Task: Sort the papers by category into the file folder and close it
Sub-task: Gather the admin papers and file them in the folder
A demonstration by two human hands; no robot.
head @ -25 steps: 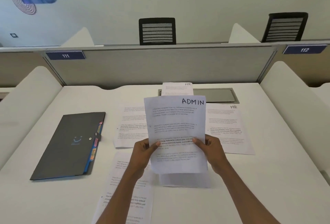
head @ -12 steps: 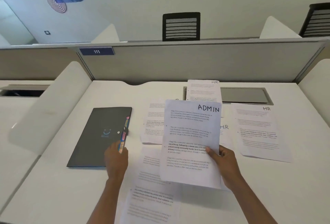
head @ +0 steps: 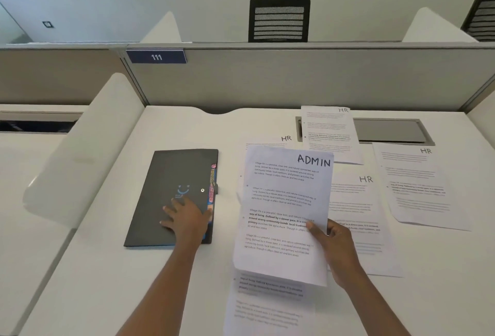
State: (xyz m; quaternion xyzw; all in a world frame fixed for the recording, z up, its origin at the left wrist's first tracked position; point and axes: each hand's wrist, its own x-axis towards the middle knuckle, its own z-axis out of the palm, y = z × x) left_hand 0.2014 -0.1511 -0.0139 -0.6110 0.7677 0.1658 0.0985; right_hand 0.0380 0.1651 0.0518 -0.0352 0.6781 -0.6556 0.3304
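Bright, even overhead light, soft faint shadows on the white bench [head: 107,268], wide-angle bending at edges, lower paper text blurred

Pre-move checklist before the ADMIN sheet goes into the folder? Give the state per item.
1. Grip on the white printed sheet marked ADMIN: ok, the right hand pinches its right edge, lifted off the white desk.
2. The dark grey flat file folder steadied: ok, the left hand rests flat on its cover.
3. Folder open: not ok, the cover lies shut, with the round metal snap showing.
4. ADMIN slot found: cannot tell, the coloured index tabs are too small to read.
5. Other papers filed: not ok, the white sheets marked HR lie loose on the desk.
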